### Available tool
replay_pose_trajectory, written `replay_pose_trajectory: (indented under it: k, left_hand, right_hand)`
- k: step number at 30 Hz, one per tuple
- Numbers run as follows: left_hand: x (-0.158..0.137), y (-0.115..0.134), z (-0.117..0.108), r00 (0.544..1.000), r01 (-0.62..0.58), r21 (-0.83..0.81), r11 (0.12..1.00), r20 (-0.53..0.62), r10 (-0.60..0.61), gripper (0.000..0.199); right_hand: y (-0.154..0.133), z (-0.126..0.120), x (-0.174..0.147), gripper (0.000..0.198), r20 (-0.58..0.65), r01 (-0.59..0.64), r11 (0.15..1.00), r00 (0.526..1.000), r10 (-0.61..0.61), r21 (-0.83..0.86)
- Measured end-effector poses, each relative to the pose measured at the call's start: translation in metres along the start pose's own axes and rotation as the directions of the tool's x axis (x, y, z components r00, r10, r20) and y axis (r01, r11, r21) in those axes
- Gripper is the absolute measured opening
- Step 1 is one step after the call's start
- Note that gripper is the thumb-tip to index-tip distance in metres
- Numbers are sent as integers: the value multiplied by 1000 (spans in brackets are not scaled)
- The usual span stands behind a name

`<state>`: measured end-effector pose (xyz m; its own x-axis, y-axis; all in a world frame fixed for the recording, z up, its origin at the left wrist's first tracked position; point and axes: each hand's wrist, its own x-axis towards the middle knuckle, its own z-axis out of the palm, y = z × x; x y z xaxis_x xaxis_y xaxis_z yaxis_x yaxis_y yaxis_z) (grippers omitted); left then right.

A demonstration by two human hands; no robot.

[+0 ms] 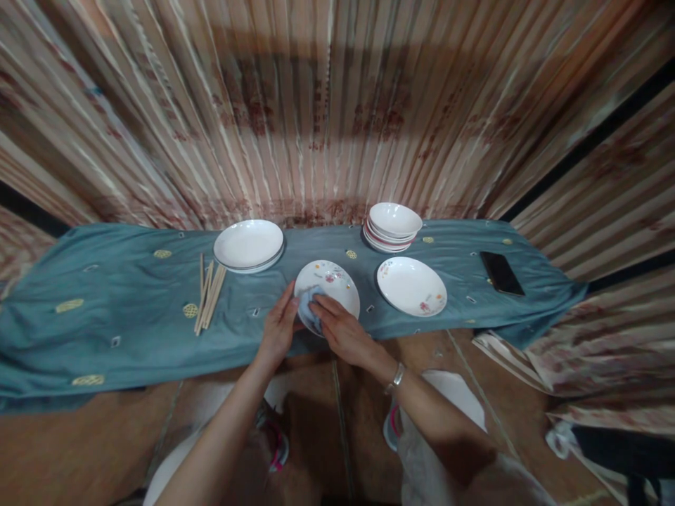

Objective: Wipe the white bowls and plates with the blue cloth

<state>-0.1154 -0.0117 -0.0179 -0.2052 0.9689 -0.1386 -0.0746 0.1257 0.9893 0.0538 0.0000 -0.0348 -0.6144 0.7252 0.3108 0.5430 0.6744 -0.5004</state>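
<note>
A white plate with small flowers (337,281) is tilted up near the front edge of the cloth-covered table. My left hand (279,323) grips its left rim, with the fingers partly hidden beneath. On the plate's face my right hand (340,327) presses a bunched light-blue cloth (310,308). A second flowered plate (411,287) lies flat to the right of my hands. Behind it stands a stack of white bowls (394,221). To the left are stacked white plates with a dark rim (249,244), and several wooden chopsticks (211,295) lie in front of them.
A teal patterned cloth (131,316) covers the long, narrow table. A black phone (500,273) lies at its right end. Pleated curtains (327,105) hang close behind the table and along the right side. Tiled floor (311,422) shows below the front edge.
</note>
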Motion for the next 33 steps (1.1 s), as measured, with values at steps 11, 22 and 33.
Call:
replay_pose_trajectory:
  k: [11,22,33]
  left_hand:
    - [-2,-3,2,999,-25,12,1000,-26,25,64]
    - [-4,-2,4,998,10,-31,999,-62,-12,58]
    - [-4,1,6,996,31,-41,999,-78,-34,58]
  right_hand:
    - [33,5,26,57,-113,-77,993,991,67,-92]
    - [35,-12,-6,48,22,-168,971,984,174,-173]
    - [15,-22,-25,46,58,-62,996,996,66,-71]
